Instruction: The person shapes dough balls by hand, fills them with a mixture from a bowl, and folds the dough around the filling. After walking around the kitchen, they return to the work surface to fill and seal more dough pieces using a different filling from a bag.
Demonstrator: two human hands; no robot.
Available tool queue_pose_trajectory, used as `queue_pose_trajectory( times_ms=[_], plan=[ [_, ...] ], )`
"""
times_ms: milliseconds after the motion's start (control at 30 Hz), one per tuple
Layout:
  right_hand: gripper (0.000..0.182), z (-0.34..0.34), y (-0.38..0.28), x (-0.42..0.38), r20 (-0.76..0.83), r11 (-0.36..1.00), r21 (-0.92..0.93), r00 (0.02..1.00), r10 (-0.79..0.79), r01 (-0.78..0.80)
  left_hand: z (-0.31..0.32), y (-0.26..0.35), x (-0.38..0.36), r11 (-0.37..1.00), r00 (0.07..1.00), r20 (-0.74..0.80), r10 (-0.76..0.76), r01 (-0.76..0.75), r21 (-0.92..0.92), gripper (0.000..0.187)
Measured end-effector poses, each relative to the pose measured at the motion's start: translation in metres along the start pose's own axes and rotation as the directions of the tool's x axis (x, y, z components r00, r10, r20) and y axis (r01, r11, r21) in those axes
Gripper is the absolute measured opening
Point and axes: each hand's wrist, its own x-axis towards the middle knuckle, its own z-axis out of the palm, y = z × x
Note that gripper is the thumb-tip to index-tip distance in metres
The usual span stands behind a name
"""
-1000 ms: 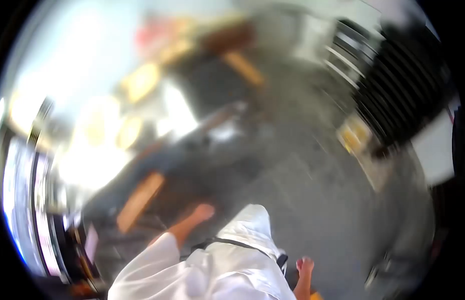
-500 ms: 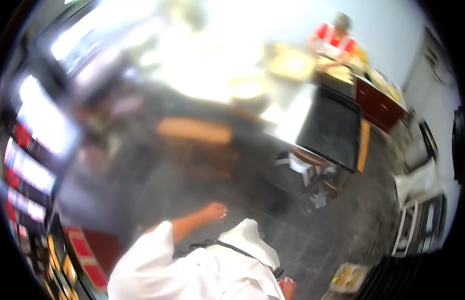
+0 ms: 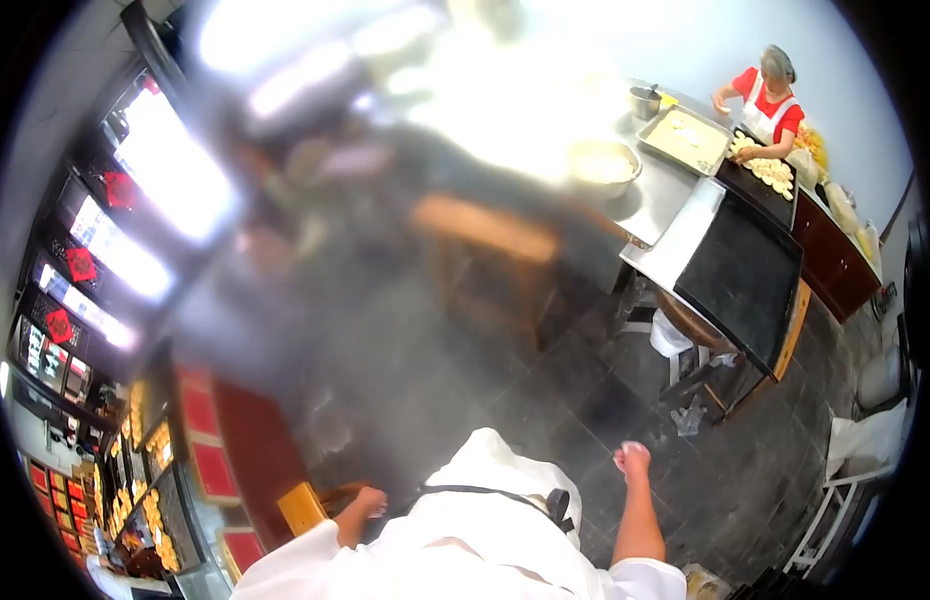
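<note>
Fingers (image 3: 622, 461) curl closed on the right hand (image 3: 637, 458); the left hand's (image 3: 369, 502), I cannot tell.

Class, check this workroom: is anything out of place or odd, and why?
A crumpled, see-through scrap, perhaps a plastic bag, lies on the dark tiled floor near the table bearing the black tray; loose underfoot, it looks dropped. The middle of the view is also hazy; I cannot tell why.

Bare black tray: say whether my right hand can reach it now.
Probably not: tiled floor separates your right hand from the bare black tray, though nothing large seems to block stepping closer.
</note>
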Motion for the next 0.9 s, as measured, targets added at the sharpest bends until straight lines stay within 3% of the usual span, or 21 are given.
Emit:
queue_pose_trajectory(
  times_ms=[33, 100, 133, 233, 300, 367, 433, 467, 500, 533, 567, 633, 700, 767, 800, 867, 900],
  plan=[
    [0.014, 0.030, -0.002, -0.010, 0.049, 0.999, 0.008, 0.998, -0.042, 0.041, 0.023, 0.000, 0.002, 0.954, 0.952, -0.256, 0.170, -0.095, 0.283, 0.010],
    [0.010, 0.081, -0.009, -0.041, 0.184, 0.990, -0.093, 0.979, -0.084, 0.103, 0.050, 0.040, -0.010, 0.813, 0.930, -0.137, 0.342, -0.219, 0.539, 0.007],
    [0.010, 0.100, -0.003, -0.049, 0.166, 0.984, -0.141, 0.983, -0.080, 0.104, 0.063, 0.062, -0.014, 0.701, 0.918, -0.042, 0.395, -0.272, 0.659, 0.008],
    [0.013, 0.114, 0.029, -0.047, 0.312, 0.876, -0.376, 0.931, -0.187, 0.302, 0.089, 0.131, 0.011, 0.758, 0.850, -0.049, 0.524, -0.440, 0.482, 0.014],
    [0.012, 0.109, 0.035, -0.072, 0.157, 0.886, -0.372, 0.959, -0.234, 0.277, 0.103, 0.179, 0.036, 0.696, 0.855, -0.015, 0.518, -0.411, 0.588, 0.017],
    [0.011, 0.082, 0.056, -0.078, 0.031, 0.925, -0.280, 0.966, -0.257, 0.255, 0.112, 0.224, 0.074, 0.694, 0.917, -0.044, 0.397, -0.268, 0.669, 0.016],
    [0.011, 0.044, 0.080, -0.103, -0.153, 0.945, -0.182, 0.941, -0.301, 0.272, 0.135, 0.271, 0.116, 0.486, 0.948, 0.149, 0.279, -0.274, 0.830, 0.018],
    [0.011, 0.020, 0.093, -0.115, -0.250, 0.935, -0.279, 0.924, -0.289, 0.217, 0.156, 0.289, 0.119, 0.369, 0.946, 0.243, 0.215, -0.309, 0.876, 0.019],
    [0.011, -0.006, 0.106, -0.125, -0.342, 0.917, -0.370, 0.897, -0.282, 0.147, 0.182, 0.292, 0.133, 0.191, 0.898, 0.277, 0.341, -0.354, 0.915, 0.018],
    [0.010, -0.027, 0.116, -0.142, -0.465, 0.997, -0.036, 0.882, -0.078, 0.069, 0.216, 0.293, 0.142, 0.030, 0.834, 0.322, 0.447, -0.374, 0.927, 0.018],
    [0.008, -0.048, 0.128, -0.159, -0.506, 0.952, 0.307, 0.849, 0.150, 0.015, 0.249, 0.292, 0.153, -0.060, 0.789, 0.380, 0.482, -0.404, 0.913, 0.018],
    [0.007, -0.090, 0.172, -0.187, -0.569, 0.881, 0.472, 0.768, 0.295, 0.012, 0.322, 0.278, 0.162, -0.048, 0.758, 0.449, 0.472, -0.487, 0.872, 0.020],
    [0.009, -0.133, 0.246, -0.198, -0.565, 0.884, 0.463, 0.744, 0.358, -0.073, 0.396, 0.243, 0.141, 0.188, 0.808, 0.472, 0.354, -0.555, 0.810, 0.021],
    [0.010, -0.144, 0.246, -0.230, -0.486, 0.808, 0.570, 0.733, 0.476, -0.148, 0.455, 0.203, 0.129, 0.268, 0.815, 0.525, 0.245, -0.577, 0.771, 0.022],
    [0.009, -0.150, 0.240, -0.244, -0.459, 0.811, 0.542, 0.730, 0.506, -0.221, 0.480, 0.182, 0.128, 0.221, 0.794, 0.568, 0.216, -0.606, 0.764, 0.022],
    [0.009, -0.175, 0.228, -0.245, -0.424, 0.812, 0.489, 0.727, 0.540, -0.318, 0.516, 0.147, 0.157, -0.084, 0.662, 0.717, 0.217, -0.719, 0.690, 0.023],
    [0.009, -0.188, 0.225, -0.246, -0.408, 0.809, 0.474, 0.728, 0.552, -0.348, 0.516, 0.131, 0.163, -0.166, 0.645, 0.744, 0.172, -0.726, 0.668, 0.023]
  ],
)
